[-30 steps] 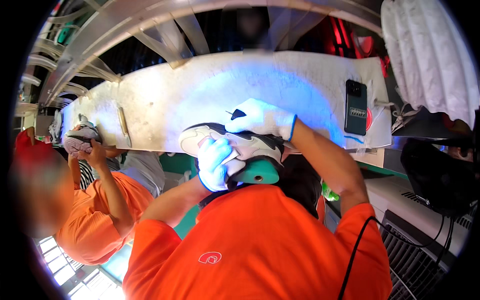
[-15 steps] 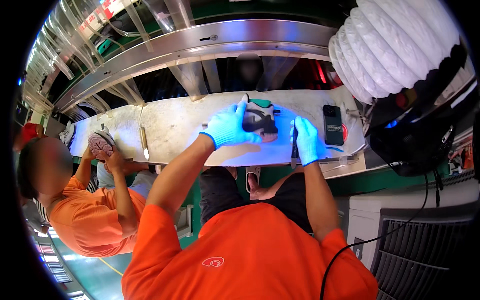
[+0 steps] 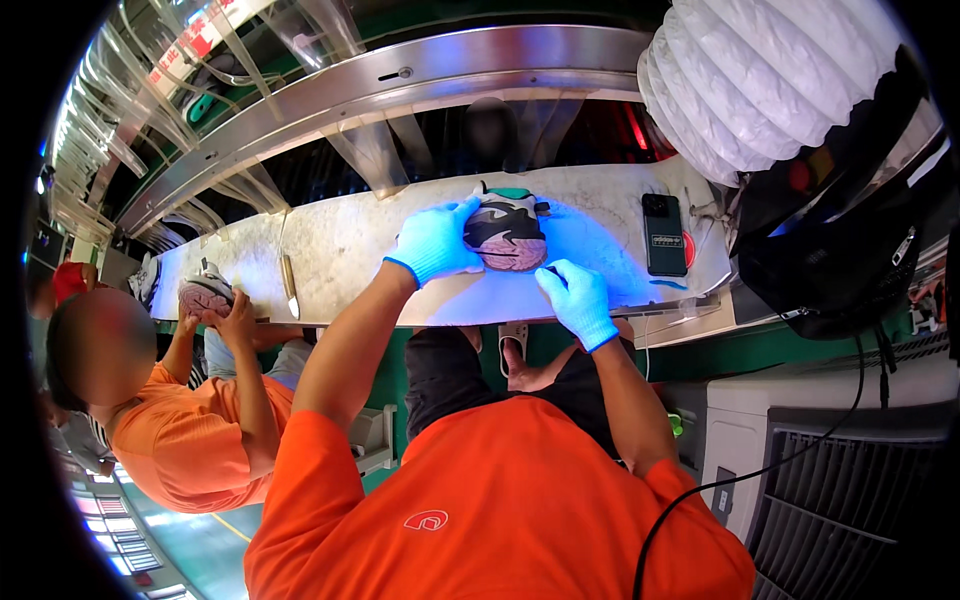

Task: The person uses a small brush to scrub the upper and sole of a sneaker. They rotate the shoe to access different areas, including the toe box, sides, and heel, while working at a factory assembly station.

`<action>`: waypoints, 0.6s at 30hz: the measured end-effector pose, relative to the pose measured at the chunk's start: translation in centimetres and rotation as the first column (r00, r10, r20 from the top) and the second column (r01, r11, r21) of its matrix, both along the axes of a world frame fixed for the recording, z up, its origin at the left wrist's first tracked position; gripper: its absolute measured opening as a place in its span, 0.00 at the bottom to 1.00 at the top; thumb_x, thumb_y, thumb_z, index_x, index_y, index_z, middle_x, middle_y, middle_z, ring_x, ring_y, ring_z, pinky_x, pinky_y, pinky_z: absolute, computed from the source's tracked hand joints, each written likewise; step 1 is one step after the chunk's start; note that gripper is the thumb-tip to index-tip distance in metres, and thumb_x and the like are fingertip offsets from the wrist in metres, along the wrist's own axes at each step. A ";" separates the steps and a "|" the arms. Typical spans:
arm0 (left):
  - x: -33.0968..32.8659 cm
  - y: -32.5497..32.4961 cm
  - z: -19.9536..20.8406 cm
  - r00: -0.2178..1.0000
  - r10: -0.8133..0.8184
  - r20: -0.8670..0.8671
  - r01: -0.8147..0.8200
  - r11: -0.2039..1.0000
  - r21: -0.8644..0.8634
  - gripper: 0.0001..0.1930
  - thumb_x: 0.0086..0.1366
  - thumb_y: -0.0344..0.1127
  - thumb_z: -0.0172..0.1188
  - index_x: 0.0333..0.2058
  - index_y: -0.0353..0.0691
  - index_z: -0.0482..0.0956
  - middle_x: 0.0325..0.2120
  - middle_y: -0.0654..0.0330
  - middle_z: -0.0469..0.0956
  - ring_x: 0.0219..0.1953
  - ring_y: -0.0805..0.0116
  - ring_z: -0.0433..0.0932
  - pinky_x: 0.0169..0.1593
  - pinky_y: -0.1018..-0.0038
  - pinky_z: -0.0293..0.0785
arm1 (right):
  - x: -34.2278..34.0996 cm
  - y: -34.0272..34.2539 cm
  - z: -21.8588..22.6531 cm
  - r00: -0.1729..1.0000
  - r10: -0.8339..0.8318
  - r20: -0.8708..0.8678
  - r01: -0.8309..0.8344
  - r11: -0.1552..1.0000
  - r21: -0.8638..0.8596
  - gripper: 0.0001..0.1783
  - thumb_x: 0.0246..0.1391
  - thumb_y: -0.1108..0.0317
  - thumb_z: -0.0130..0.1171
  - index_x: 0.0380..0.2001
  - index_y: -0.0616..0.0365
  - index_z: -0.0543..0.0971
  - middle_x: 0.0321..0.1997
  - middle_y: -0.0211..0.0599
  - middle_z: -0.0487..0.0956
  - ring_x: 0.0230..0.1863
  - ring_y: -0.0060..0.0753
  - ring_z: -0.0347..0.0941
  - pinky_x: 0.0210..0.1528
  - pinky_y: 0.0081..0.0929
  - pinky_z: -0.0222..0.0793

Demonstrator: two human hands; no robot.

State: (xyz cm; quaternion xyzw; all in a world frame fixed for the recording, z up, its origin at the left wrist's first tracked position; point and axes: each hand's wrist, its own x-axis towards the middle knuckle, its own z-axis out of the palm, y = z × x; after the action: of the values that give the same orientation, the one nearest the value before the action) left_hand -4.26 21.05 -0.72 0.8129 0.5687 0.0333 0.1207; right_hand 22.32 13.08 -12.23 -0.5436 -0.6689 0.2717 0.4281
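Observation:
On the worktable lies a shoe (image 3: 507,232) with black and white wavy patterning, a green part at its far end and a pinkish sole side facing me. My left hand (image 3: 437,244), in a light glove, is closed on the shoe's left side. My right hand (image 3: 578,300), gloved too, is at the shoe's near right corner, its fingers pinched. A small dark bit shows at those fingertips; the rest of whatever they hold is hidden. Blue light falls on the shoe and both gloves.
A dark phone (image 3: 664,235) lies to the right, beside a red round thing (image 3: 688,249). A knife-like tool (image 3: 289,285) rests on the table (image 3: 350,240) at left. A co-worker (image 3: 190,420) holds another shoe (image 3: 207,294). A white ribbed duct (image 3: 760,80) hangs at upper right.
The shoe has turned so its pinkish sole side faces me. My right hand has moved left toward it, and the slim dark tool it held no longer shows clearly.

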 end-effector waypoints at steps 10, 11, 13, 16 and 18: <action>-0.3 0.9 0.6 0.999 0.043 0.002 -0.043 0.997 -0.070 0.58 0.41 0.57 0.84 0.75 0.51 0.76 0.60 0.49 0.87 0.60 0.45 0.86 0.65 0.57 0.82 | -1.2 1.5 0.0 0.985 0.001 -0.171 -0.017 0.995 -0.093 0.16 0.70 0.56 0.70 0.40 0.61 0.89 0.33 0.50 0.88 0.33 0.49 0.89 0.37 0.42 0.80; -0.3 0.9 0.8 0.999 0.050 0.011 -0.049 0.996 -0.073 0.58 0.41 0.57 0.84 0.75 0.51 0.76 0.60 0.49 0.87 0.59 0.45 0.87 0.64 0.57 0.82 | -1.0 1.5 0.6 0.986 0.009 -0.166 -0.031 0.991 -0.128 0.17 0.70 0.56 0.70 0.40 0.61 0.89 0.33 0.51 0.88 0.34 0.50 0.89 0.37 0.43 0.80; -0.7 0.7 0.7 0.999 0.045 -0.001 -0.045 0.997 -0.070 0.57 0.40 0.58 0.82 0.73 0.51 0.77 0.59 0.49 0.87 0.58 0.44 0.87 0.62 0.56 0.83 | -0.8 1.1 0.8 0.996 0.042 -0.084 -0.055 0.987 -0.152 0.17 0.69 0.55 0.70 0.41 0.61 0.89 0.34 0.52 0.88 0.34 0.52 0.89 0.38 0.44 0.80; -1.5 1.2 -0.2 0.998 0.022 0.054 -0.020 0.999 -0.029 0.56 0.40 0.58 0.81 0.72 0.51 0.79 0.57 0.49 0.88 0.56 0.44 0.88 0.60 0.55 0.84 | 0.3 0.3 0.5 0.994 0.058 0.092 -0.049 0.993 -0.104 0.19 0.69 0.52 0.70 0.42 0.61 0.89 0.36 0.55 0.88 0.38 0.59 0.88 0.41 0.49 0.80; -0.8 1.0 0.0 0.996 0.024 0.083 -0.022 0.999 -0.028 0.57 0.39 0.58 0.84 0.72 0.50 0.79 0.58 0.46 0.87 0.59 0.43 0.86 0.64 0.55 0.82 | 1.9 1.2 0.9 0.994 -0.107 0.019 0.108 0.987 -0.115 0.19 0.69 0.52 0.70 0.42 0.60 0.89 0.37 0.56 0.88 0.38 0.61 0.87 0.42 0.49 0.80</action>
State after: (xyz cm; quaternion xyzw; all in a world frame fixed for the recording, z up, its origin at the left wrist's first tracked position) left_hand -5.11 22.02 -0.70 0.8026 0.5728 0.0610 0.1550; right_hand 24.24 14.25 -11.34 -0.6046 -0.6246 0.2831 0.4053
